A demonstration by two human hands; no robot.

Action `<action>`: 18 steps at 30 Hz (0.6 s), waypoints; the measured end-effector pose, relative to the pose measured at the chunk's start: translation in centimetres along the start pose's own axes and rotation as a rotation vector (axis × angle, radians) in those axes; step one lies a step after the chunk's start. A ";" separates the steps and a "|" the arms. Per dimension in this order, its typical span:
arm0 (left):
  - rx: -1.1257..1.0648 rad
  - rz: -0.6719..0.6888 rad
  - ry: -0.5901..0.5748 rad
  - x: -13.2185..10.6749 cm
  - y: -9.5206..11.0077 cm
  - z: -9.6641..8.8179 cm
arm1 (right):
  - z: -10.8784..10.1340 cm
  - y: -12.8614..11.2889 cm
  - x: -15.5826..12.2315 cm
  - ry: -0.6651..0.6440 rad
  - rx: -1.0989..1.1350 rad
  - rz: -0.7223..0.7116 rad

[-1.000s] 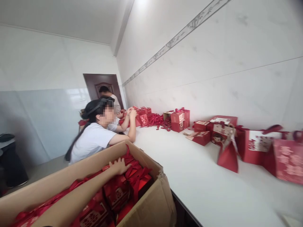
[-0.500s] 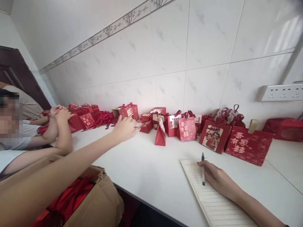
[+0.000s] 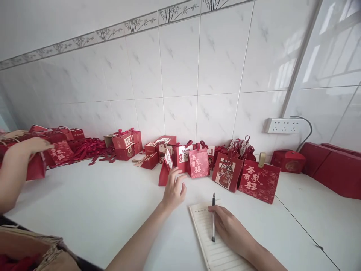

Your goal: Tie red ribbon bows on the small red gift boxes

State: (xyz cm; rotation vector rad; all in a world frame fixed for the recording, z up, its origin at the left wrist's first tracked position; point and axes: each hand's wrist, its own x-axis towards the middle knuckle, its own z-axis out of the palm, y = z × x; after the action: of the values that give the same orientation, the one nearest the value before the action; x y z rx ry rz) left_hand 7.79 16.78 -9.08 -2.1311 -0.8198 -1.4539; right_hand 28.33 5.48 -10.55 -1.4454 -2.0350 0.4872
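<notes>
My left hand (image 3: 174,190) reaches over the white table, fingers apart and holding nothing. Its fingertips are by a narrow red triangular gift box (image 3: 164,176); whether they touch it I cannot tell. Just behind stands a lighter red gift bag (image 3: 199,164) with pale characters. My right hand (image 3: 229,227) rests on a lined notepad (image 3: 200,226), closed around a pen (image 3: 213,220) whose tip points away from me. Beyond the pad are a dark red box with a printed picture (image 3: 226,174) and a wide red bag with a gold clasp (image 3: 259,182).
Another person's arm (image 3: 14,169) reaches among red boxes at the left, beside a heap of red ribbons (image 3: 88,147). An open cardboard box (image 3: 31,244) fills the lower left. Stacked gift boxes (image 3: 124,145) stand along the tiled wall, which holds a power strip (image 3: 286,125).
My view has turned right. My left hand has drawn back from the farther gift boxes to the triangular one. My right hand keeps the pen over the notepad.
</notes>
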 end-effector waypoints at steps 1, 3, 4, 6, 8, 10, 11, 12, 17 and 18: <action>-0.007 -0.010 0.029 0.0 -0.4 -0.1 | 0.0 0.0 0.0 -0.014 -0.009 0.011; -0.015 -0.086 0.096 0.5 -1.3 -0.4 | -0.1 -0.1 0.0 -0.033 -0.021 0.026; -0.018 -0.156 0.134 0.9 -1.8 -0.5 | -0.2 0.0 0.1 -0.037 -0.023 0.027; -0.039 -0.330 0.192 1.7 -3.0 -0.4 | -0.2 0.1 0.1 -0.037 -0.021 0.019; -0.101 -0.533 0.211 2.4 -4.2 0.1 | -0.1 0.3 0.2 -0.031 -0.019 0.010; -0.204 -0.745 0.214 2.9 -5.2 0.7 | 0.0 0.5 0.3 -0.019 -0.020 0.004; -0.260 -0.833 0.216 3.0 -5.5 1.0 | 0.1 0.6 0.3 -0.011 -0.019 0.000; -0.309 -0.899 0.218 3.2 -5.8 1.2 | 0.1 0.7 0.4 -0.002 -0.017 -0.006; -0.417 -0.976 0.160 2.9 -6.0 0.7 | 0.1 0.7 0.5 0.096 0.067 -0.032; -0.436 -0.973 0.141 2.7 -6.0 0.4 | -0.1 0.6 0.5 0.134 0.118 -0.036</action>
State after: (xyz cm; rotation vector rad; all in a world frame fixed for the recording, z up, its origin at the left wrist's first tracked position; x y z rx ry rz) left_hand 4.77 22.06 -6.54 -1.9244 -1.7580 -2.3953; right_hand 28.71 6.13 -10.74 -1.3332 -1.8913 0.4740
